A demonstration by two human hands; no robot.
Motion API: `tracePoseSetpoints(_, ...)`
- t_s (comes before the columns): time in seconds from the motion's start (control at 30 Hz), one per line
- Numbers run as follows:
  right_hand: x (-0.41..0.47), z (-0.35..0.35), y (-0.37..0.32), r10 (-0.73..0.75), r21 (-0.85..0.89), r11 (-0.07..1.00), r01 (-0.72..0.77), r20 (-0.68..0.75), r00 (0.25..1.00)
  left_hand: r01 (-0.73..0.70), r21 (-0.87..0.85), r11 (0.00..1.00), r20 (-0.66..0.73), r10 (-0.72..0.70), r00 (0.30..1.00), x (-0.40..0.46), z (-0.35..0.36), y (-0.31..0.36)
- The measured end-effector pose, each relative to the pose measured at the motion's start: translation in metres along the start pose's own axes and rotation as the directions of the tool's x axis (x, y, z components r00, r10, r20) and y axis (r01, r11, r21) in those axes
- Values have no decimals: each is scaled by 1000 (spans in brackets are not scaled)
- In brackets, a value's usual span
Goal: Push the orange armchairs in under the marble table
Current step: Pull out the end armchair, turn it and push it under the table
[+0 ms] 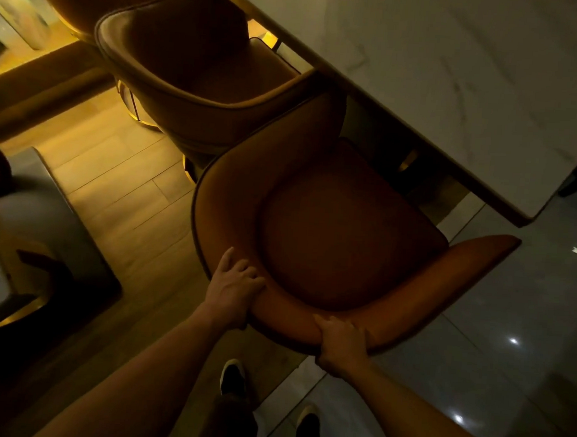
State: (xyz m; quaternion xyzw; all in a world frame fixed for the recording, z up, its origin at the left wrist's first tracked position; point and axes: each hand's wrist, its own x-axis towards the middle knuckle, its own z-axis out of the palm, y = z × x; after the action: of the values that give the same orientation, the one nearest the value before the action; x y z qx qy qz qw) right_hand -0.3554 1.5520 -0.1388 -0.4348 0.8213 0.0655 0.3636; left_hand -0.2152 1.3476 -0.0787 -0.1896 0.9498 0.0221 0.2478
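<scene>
Shoes [233, 377] on wood-and-tile floor [120, 187]

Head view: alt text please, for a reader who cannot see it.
Both hands, left hand and right hand, grip the curved backrest of an orange armchair facing a marble table. A second orange armchair stands beside it in dim light.

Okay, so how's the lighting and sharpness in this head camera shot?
Head view: dim, warm amber cast; the near armchair seat sits in deep shadow; small glare spots on the grey floor tiles; wide-angle tilt skews the marble table; left hand and right hand slightly soft.
</scene>
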Motion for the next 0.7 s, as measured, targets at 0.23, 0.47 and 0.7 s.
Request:
tracePoseSetpoints(0.23,19,-11,4,-2,-45,999,4,28,1000,2,6,1000,-8,-2,1000,22,-8,-9)
tracePoseSetpoints(0.47,17,-12,2,6,-105,995,-2,36,999,-12,-8,1000,-34,12,999,20,-5,-10)
tracePoseSetpoints(0.7,13,-11,0,19,-87,996,-18,9,1000,-19,-13,1000,-37,19,999,18,-8,-10)
